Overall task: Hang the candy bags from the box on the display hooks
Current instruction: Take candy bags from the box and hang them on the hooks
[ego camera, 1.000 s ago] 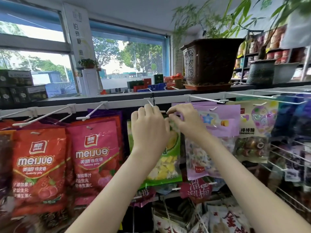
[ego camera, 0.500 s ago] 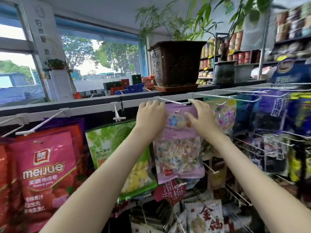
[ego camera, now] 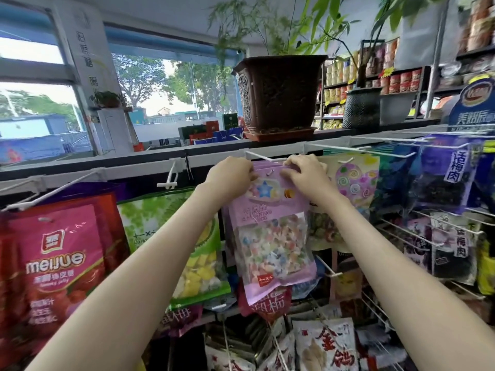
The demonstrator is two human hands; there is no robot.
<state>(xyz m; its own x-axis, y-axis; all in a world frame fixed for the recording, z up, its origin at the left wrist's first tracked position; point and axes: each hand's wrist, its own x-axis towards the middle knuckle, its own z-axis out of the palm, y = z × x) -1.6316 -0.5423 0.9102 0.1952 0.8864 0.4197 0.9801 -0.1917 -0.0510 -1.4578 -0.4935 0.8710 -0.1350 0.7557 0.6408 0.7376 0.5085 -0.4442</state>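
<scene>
A purple candy bag (ego camera: 270, 236) with a clear window of pastel sweets hangs in front of me, first in a stack of like bags. My left hand (ego camera: 230, 178) pinches its top left corner. My right hand (ego camera: 305, 174) pinches its top right edge. A white display hook (ego camera: 263, 156) juts out just above, between both hands. Whether the bag's hole sits on the hook is hidden by my fingers. The box is out of view.
A green durian candy bag (ego camera: 166, 236) hangs to the left under another white hook (ego camera: 170, 178), then red jelly bags (ego camera: 53, 263). A lollipop bag (ego camera: 356, 183) and dark plum bags (ego camera: 444, 178) hang right. A brown plant pot (ego camera: 278, 95) stands on the shelf above.
My view swung right from the green bag to the purple stack. Both hands moved from the green bag's hook to the top of the purple bag and now grip it more closely.
</scene>
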